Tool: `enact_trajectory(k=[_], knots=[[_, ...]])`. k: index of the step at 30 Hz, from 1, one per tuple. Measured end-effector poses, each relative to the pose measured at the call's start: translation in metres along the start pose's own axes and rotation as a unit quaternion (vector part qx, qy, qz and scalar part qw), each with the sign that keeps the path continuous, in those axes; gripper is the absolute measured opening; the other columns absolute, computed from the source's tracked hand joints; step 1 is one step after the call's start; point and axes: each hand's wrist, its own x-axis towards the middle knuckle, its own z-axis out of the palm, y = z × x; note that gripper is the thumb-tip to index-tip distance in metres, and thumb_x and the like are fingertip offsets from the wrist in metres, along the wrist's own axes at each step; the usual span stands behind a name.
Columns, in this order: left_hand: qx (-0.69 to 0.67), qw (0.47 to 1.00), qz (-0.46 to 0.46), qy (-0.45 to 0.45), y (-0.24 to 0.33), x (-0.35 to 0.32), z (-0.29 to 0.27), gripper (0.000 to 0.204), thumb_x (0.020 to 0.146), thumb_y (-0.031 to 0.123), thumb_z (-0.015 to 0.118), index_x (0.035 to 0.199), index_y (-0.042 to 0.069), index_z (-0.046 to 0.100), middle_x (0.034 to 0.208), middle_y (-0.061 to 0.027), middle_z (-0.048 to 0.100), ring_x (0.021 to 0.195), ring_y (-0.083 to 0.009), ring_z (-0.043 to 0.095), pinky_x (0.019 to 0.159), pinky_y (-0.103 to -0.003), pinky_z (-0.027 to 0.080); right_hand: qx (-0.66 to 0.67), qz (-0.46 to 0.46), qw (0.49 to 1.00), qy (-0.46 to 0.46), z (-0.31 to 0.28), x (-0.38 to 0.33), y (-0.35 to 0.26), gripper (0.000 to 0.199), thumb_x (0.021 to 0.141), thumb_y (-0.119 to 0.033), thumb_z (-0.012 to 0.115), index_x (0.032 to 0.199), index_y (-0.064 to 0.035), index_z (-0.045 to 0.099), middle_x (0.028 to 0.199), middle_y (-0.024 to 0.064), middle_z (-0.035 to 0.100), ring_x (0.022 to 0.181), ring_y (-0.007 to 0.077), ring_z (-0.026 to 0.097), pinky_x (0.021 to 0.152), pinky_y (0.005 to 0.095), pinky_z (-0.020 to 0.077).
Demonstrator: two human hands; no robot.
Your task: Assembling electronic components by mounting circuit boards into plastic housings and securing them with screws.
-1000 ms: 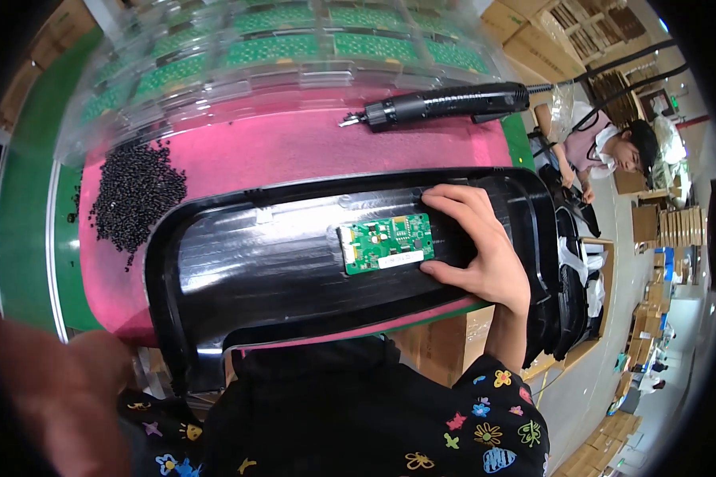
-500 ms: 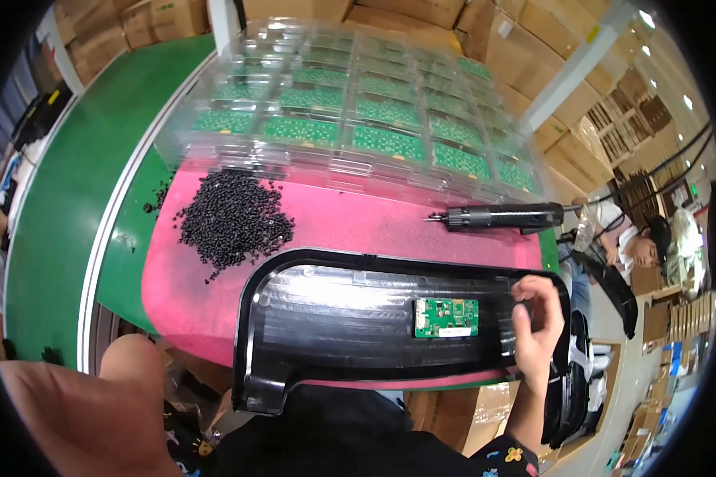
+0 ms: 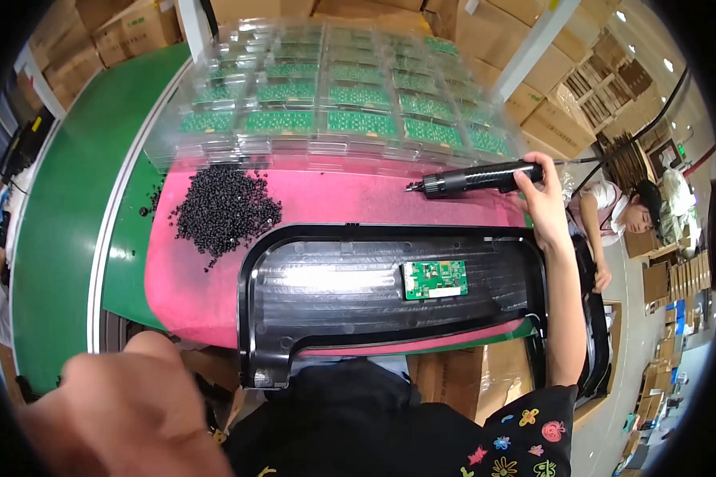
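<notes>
At the right, my right hand [image 3: 542, 187] has its fingers wrapped round the rear end of a black electric screwdriver [image 3: 473, 180], which lies along the pink mat with its bit pointing left. Close to the camera at the lower left, my left hand [image 3: 127, 397] looks curled, though blurred; what it may hold is hidden. Between them lies a long black plastic housing [image 3: 326, 318], hollow side up. A green circuit board [image 3: 436, 280] rests inside it, right of the middle. A heap of small black screws [image 3: 223, 208] is piled on the mat's left part.
Clear plastic trays [image 3: 334, 143] full of green boards are stacked behind the pink mat [image 3: 350, 195]. A cable runs off the screwdriver to the right. More black housings [image 3: 593, 334] stand at the right edge, near another person [image 3: 612, 211]. Cardboard boxes [image 3: 139, 32] line the back.
My right hand has gone from above the housing's right end up to the screwdriver and taken hold of its rear. My left hand has changed pose, its fingers now curled. The view has shifted.
</notes>
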Motion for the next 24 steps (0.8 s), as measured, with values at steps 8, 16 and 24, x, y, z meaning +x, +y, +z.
enact_trajectory(k=[8,16,24], knots=[[-0.058,0.973,-0.103,-0.197,-0.057,0.049,0.047,0.025,0.084,0.004,0.063,0.108,0.001,0.059,0.099,-0.0109,0.061,0.086,-0.0228,0.062,0.075,-0.033,0.051,0.239,-0.204,0.941,-0.126,0.078,-0.013,-0.029,0.046,0.099,-0.018,0.057,0.136,-0.0028,0.034,0.124,0.0157,0.057,0.117,0.0263,0.055,0.099,0.0388,0.0441],[0.130,0.972,-0.068,-0.186,-0.080,0.023,0.074,0.033,0.076,0.019,0.078,0.099,0.002,0.061,0.095,-0.0107,0.061,0.091,-0.0299,0.061,0.075,-0.039,0.052,0.532,-0.170,0.810,-0.177,0.076,-0.044,-0.060,0.044,0.103,-0.037,0.046,0.131,-0.0043,0.042,0.108,0.0068,0.050,0.103,0.0207,0.050,0.100,0.0441,0.0402],[0.029,0.986,0.026,-0.164,-0.080,0.022,0.077,0.023,0.073,0.009,0.077,0.088,0.002,0.061,0.080,-0.0090,0.059,0.070,-0.0282,0.060,0.057,-0.037,0.050,0.597,-0.188,0.753,-0.203,0.068,-0.073,-0.074,0.051,0.102,-0.040,0.041,0.137,-0.0025,0.038,0.097,0.0021,0.044,0.092,0.0165,0.044,0.096,0.0448,0.0314]])
